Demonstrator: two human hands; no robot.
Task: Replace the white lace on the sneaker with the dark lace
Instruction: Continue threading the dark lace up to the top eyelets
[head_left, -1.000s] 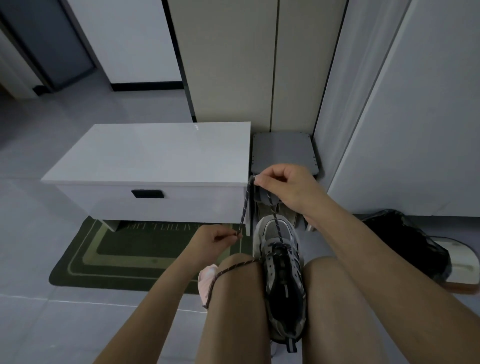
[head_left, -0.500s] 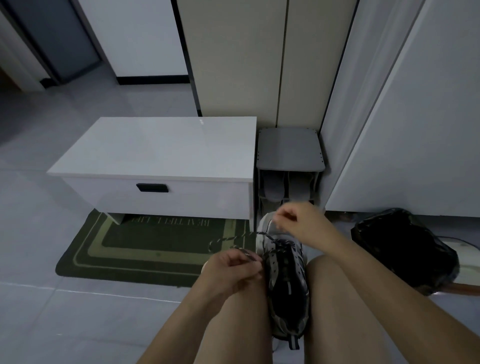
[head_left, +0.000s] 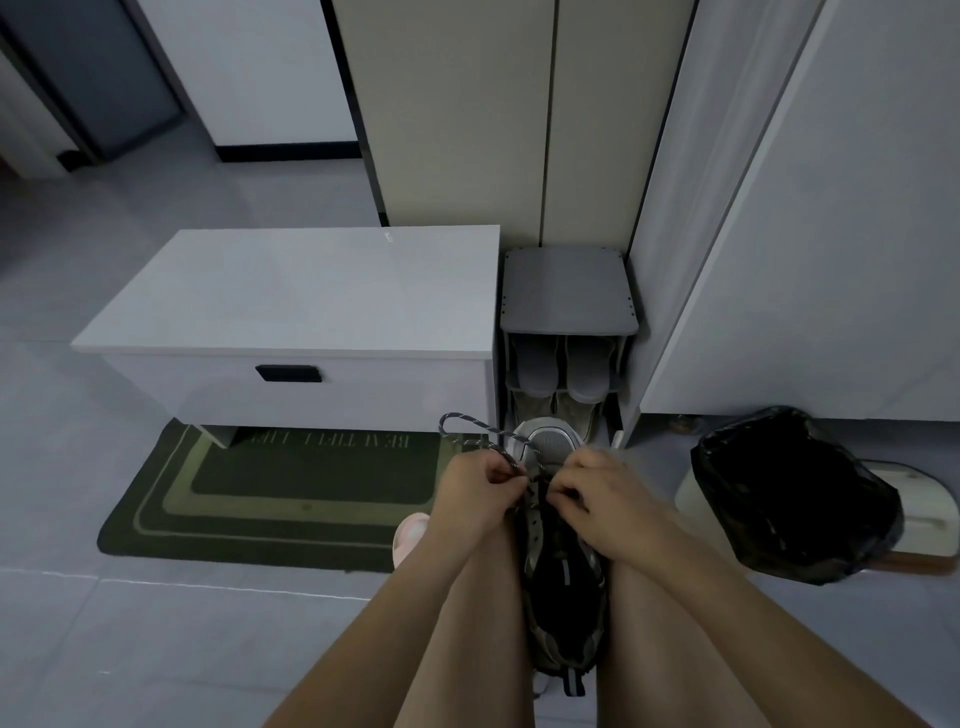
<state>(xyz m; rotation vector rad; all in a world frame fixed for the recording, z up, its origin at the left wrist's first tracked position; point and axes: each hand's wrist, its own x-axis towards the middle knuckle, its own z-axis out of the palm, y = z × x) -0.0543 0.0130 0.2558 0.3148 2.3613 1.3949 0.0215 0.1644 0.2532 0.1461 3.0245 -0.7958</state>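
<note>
- The dark lace (head_left: 467, 423) no longer stands taut above the toe; it is slack now, and a loop of it spills out to the left of the shoe.
- The left hand (head_left: 478, 486) has moved in from beside the knee to the lacing, thumb and fingers pinching the lace.
- The sneaker (head_left: 563, 587) is still clamped between the knees, toe pointing away.
- The right hand (head_left: 600, 501) has dropped from high over the toe onto the front eyelets. Its fingers are curled tight, but what they pinch is hidden.
- My reading: the long pull-through is finished and both hands are setting up the next eyelet, so the relacing is at an early stage.
- Counts:
  - one green mat (head_left: 270, 488)
  - one white bench (head_left: 291, 291)
  - one pink slipper (head_left: 410, 532)
  - one dark lace
  - two hands
  - one sneaker
  - one grey shoe rack (head_left: 569, 291)
  - one black bag (head_left: 789, 493)
  - no white lace in view
</note>
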